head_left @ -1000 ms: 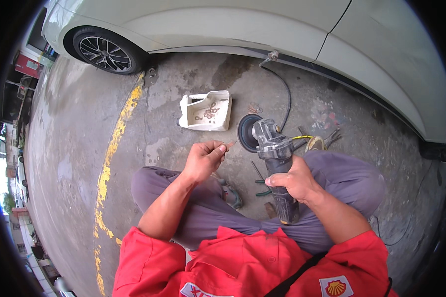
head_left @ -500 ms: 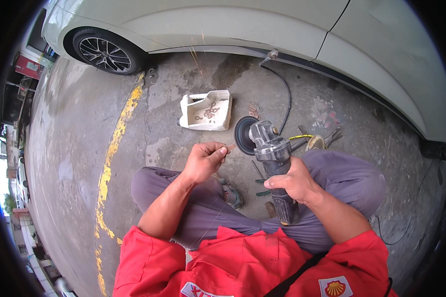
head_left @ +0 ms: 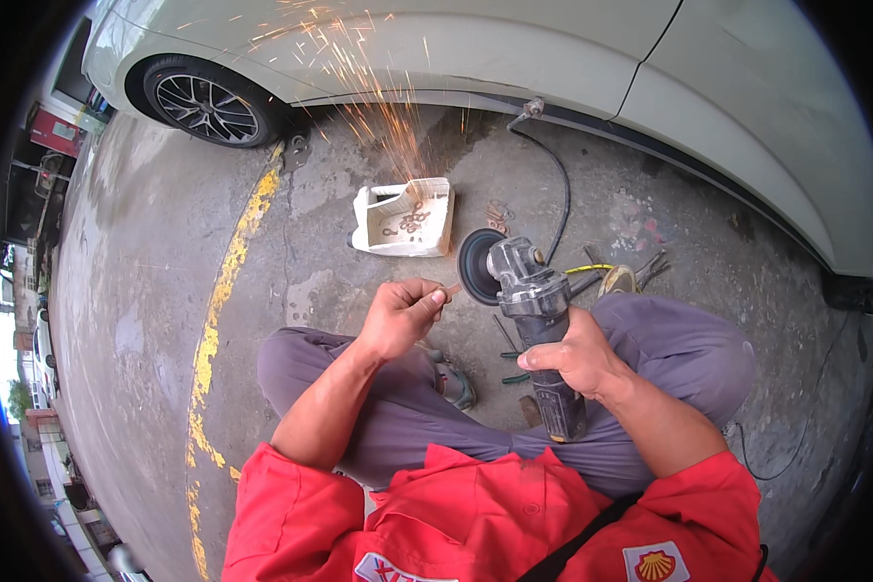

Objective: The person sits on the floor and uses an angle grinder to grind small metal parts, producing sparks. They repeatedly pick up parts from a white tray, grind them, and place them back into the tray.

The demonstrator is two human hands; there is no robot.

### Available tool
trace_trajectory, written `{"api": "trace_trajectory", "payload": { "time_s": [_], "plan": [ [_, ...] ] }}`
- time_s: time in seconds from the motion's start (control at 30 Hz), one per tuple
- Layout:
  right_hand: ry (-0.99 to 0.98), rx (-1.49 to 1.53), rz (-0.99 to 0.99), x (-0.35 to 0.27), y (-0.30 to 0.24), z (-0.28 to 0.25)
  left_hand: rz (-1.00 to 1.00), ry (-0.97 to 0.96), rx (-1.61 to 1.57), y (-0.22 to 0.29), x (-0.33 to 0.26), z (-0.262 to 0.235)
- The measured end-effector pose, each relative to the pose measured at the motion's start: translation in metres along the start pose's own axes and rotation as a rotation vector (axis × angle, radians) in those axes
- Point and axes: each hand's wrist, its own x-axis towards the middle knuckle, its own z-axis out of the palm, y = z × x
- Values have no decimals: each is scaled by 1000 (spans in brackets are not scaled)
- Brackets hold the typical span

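Single head view, looking steeply down from above the squatting person's knees (head_left: 359, 398), facing forward toward the white car (head_left: 592, 58). Fisheye is bending the car's sill and the yellow ground line (head_left: 218, 301). Lap sitting close; concrete ground (head_left: 145, 252) stretching farther off.

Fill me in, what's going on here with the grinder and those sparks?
A person crouched on concrete beside a white car grips an angle grinder in the right hand. The left hand pinches a small metal piece against the grinder's disc. Sparks fly toward the car, over a white tray of small parts.
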Motion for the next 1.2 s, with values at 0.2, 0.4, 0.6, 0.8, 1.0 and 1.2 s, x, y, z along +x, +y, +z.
{"api": "trace_trajectory", "payload": {
  "time_s": [0.2,0.4,0.6,0.8,1.0,1.2],
  "plan": [
    [9,8,-4,1,1,-1,18,-9,26,0,-1,-3],
    [15,15,-12,1,-2,-2,21,27,19,0,-2,-1],
    [11,-4,-5,2,0,-2,85,39,76,1,-4,-2],
    [36,-10,21,0,-2,-3,388,197,545,5,-7,5],
    [5,1,21,1,0,-2,534,247,628,1,-4,1],
    [6,7,28,3,3,-4,516,255,657,-3,-3,2]
  ]
}}
